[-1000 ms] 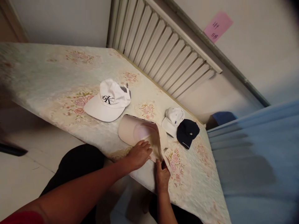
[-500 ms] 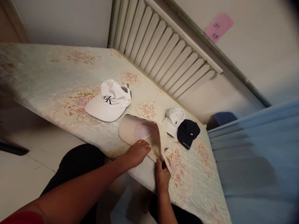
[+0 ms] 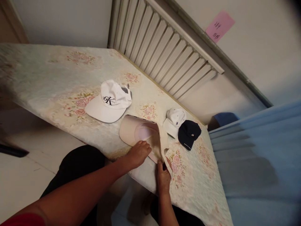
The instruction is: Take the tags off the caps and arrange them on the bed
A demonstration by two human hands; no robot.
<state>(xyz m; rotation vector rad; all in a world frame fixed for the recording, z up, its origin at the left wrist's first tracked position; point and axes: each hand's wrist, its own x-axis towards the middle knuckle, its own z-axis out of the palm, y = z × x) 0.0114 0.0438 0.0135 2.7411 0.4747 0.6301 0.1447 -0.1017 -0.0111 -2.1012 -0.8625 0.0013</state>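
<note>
A cream baseball cap [image 3: 128, 130] lies near the front edge of the flowered tablecloth, its hollow inside turned toward me. My left hand [image 3: 139, 154] is closed on the cap's near rim, fingers curled over the edge by the brim. At the back of the same cap, my right hand [image 3: 164, 177] pinches the band beside the strap opening. Behind and to the left sits a white cap with black "CK" lettering [image 3: 109, 102]. Farther right, a small white cap [image 3: 175, 121] touches a navy cap [image 3: 190, 133].
The flowered cloth [image 3: 54, 84] covers the table. A radiator [image 3: 160, 47] runs along the wall behind it. To the right hangs a blue curtain [image 3: 254, 163], with a dark blue object [image 3: 224, 121] partly behind it. A pink note [image 3: 220, 26] is on the wall.
Almost nothing differs. Both hands keep the same hold on the cream cap, and the view has shifted very slightly.
</note>
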